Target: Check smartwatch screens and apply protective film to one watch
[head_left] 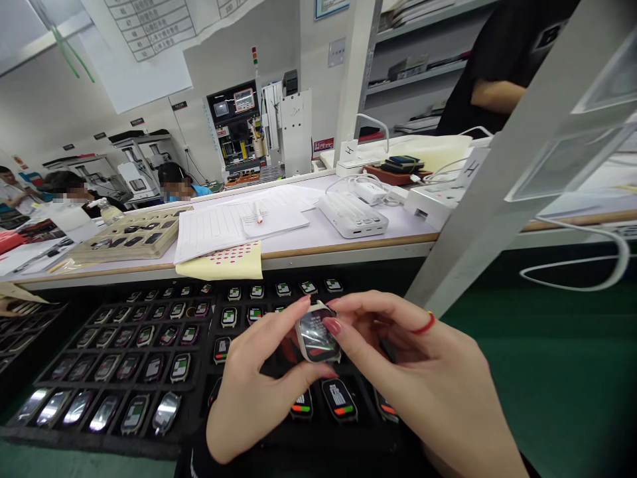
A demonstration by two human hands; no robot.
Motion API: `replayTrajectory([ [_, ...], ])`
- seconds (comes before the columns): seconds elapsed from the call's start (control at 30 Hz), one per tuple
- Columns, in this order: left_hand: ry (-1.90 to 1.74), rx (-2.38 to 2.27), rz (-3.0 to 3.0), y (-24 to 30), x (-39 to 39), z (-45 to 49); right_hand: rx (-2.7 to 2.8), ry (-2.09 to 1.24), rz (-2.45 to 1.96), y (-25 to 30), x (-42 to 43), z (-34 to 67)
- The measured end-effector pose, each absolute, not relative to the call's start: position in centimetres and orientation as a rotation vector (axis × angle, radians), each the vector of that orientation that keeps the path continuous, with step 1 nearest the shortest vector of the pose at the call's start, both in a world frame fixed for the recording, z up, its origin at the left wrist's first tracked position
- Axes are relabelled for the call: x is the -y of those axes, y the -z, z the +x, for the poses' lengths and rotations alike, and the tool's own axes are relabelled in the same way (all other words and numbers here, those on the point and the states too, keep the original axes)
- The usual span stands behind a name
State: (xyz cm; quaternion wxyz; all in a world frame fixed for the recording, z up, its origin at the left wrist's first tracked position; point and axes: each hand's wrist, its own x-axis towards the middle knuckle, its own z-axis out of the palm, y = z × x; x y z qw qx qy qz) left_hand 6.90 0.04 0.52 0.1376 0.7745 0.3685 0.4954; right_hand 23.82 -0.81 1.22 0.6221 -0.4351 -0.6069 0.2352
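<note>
Smartwatch (311,337) hangs just above the black tray (348,435), pinched at its edges between the thumb and forefinger of your left hand (249,385). Your right hand (428,385) holds it too, thumb against the screen, forefinger at the top edge. More watches (339,398) sit in the tray's slots, some showing red and green. Left of the tray, a second tray (89,443) holds further rows; beyond the tray, papers (213,229) and a white device (351,214) lie on a bench (293,241).
</note>
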Motion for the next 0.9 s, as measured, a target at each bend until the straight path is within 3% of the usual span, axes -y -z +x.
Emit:
replayTrajectory([
  [0.9,-1.405,-1.068,2.211,-0.12,-0.23,6.82,1.464,-0.437,-0.916,-1.06,0.31,23.9],
])
